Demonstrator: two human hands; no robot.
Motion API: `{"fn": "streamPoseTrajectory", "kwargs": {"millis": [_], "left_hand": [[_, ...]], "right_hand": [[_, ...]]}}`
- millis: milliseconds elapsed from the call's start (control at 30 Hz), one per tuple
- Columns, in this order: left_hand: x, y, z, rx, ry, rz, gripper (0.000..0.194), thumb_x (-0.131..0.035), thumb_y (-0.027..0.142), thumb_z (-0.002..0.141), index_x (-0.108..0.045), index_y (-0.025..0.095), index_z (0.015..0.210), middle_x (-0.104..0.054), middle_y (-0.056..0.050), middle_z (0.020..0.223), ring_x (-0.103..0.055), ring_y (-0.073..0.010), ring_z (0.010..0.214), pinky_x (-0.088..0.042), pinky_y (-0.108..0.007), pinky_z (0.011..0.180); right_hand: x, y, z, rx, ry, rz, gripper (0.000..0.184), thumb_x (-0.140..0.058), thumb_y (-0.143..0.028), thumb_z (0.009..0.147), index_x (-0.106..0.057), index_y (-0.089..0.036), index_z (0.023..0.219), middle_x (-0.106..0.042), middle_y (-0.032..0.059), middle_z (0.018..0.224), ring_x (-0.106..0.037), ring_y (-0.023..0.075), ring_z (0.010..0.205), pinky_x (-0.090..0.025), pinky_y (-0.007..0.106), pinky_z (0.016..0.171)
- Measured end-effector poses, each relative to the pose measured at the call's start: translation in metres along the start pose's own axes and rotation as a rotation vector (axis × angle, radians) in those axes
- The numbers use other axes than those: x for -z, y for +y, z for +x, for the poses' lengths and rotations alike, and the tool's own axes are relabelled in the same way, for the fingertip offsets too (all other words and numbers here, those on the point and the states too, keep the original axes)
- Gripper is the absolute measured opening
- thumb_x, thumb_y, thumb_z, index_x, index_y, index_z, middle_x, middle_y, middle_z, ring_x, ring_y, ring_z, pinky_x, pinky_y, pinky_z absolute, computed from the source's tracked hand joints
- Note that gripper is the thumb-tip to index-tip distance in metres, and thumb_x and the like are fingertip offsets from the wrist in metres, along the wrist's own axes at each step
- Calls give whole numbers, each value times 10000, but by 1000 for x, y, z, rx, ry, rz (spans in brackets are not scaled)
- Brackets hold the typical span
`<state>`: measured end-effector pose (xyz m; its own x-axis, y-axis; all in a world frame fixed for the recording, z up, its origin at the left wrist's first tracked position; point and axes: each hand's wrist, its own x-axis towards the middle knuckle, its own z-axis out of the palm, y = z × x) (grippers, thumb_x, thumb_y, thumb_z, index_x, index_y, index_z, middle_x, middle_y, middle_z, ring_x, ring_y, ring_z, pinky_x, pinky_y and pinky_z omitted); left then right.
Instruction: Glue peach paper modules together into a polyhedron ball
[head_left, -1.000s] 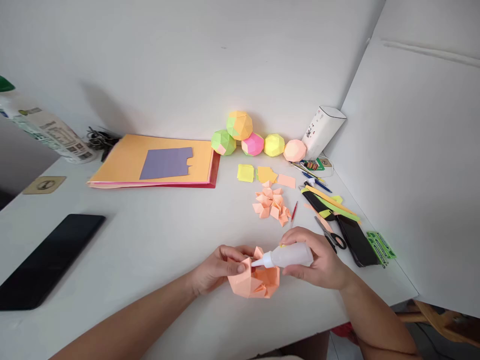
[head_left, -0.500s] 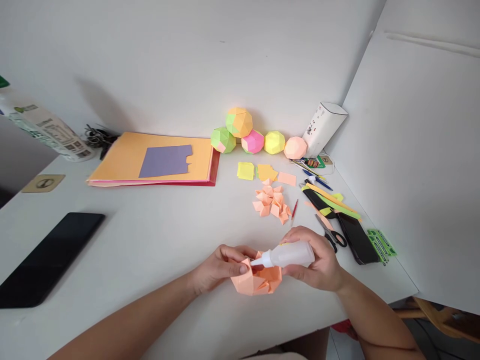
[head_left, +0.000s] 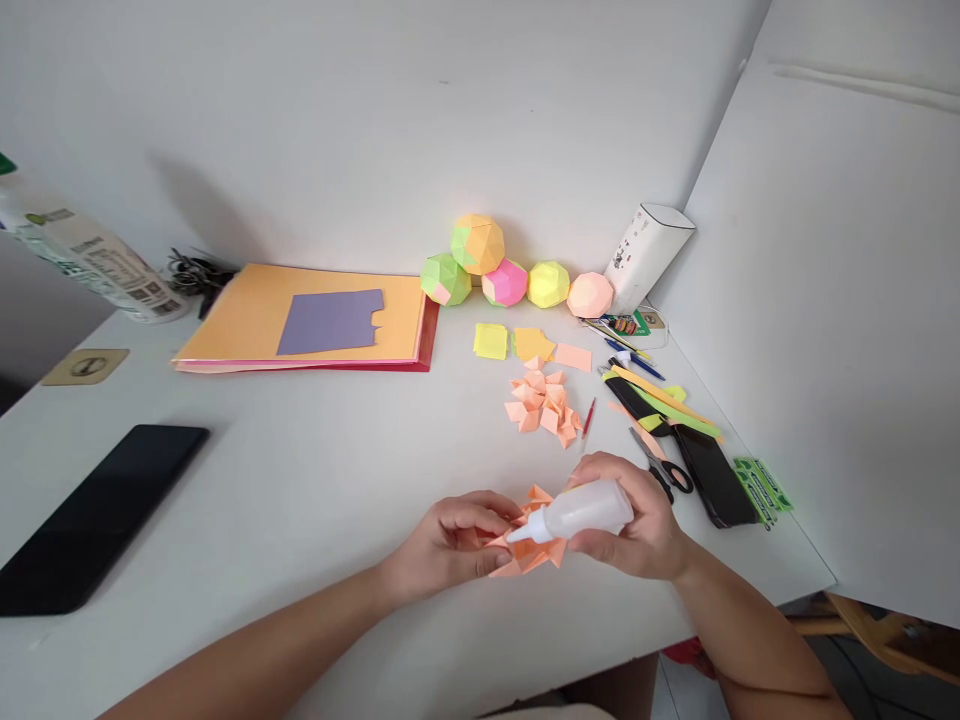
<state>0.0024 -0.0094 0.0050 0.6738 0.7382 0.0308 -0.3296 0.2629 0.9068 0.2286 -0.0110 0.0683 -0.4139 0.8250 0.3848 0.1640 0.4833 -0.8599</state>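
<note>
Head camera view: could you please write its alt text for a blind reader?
The right hand holds a white bottle, its nozzle at a folded peach paper form in the left hand; five paper balls sit by the wall.

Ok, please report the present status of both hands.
Left hand holding peach folded-paper model. Right hand gripping squeeze bottle, nozzle at model. Loose paper units beyond, not in the way.

A pale grey wall (head_left: 337, 120) is filling the upper frame, meeting a white side panel (head_left: 840, 300) at right. Light is casting a soft shadow (head_left: 199, 205) at upper left. A white desk (head_left: 300, 470) is spanning the middle; wooden furniture (head_left: 881, 640) and pale floor (head_left: 686, 695) are showing at lower right.
</note>
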Motion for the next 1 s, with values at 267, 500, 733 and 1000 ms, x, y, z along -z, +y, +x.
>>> {"fn": "streamPoseTrajectory", "kwargs": {"millis": [267,500,733,1000], "left_hand": [[-1,3,1,76,6,48,172,-603,285,824,-751,209,867,-619,-101,1039,-589,-219,916,-476,-336,772],[3,0,1,173,-8,-54,182,-605,309,817,-736,199,878,-611,-86,1071,-582,-221,923,-470,-331,771],[3,1,3,186,1,-82,165,-613,286,806,-741,197,861,-616,-87,1075,-576,-236,942,-459,-344,791],[6,0,2,194,15,-112,167,-596,269,812,-741,193,847,-611,-88,1118,-569,-255,973,-441,-368,822]], "right_hand": [[-5,-6,3,156,50,-99,391,-679,-252,752,-516,-215,1105,-555,19,740,-517,148,613,-445,266,514],[-8,-9,5,196,85,-165,356,-660,-265,762,-522,-204,1085,-551,10,692,-485,136,538,-417,255,462],[-8,-11,5,170,77,-197,329,-649,-303,770,-530,-225,1066,-532,6,643,-466,144,507,-403,267,437],[-10,-11,5,180,62,-169,338,-649,-290,774,-529,-232,1085,-553,10,656,-494,152,528,-432,274,460]]}}
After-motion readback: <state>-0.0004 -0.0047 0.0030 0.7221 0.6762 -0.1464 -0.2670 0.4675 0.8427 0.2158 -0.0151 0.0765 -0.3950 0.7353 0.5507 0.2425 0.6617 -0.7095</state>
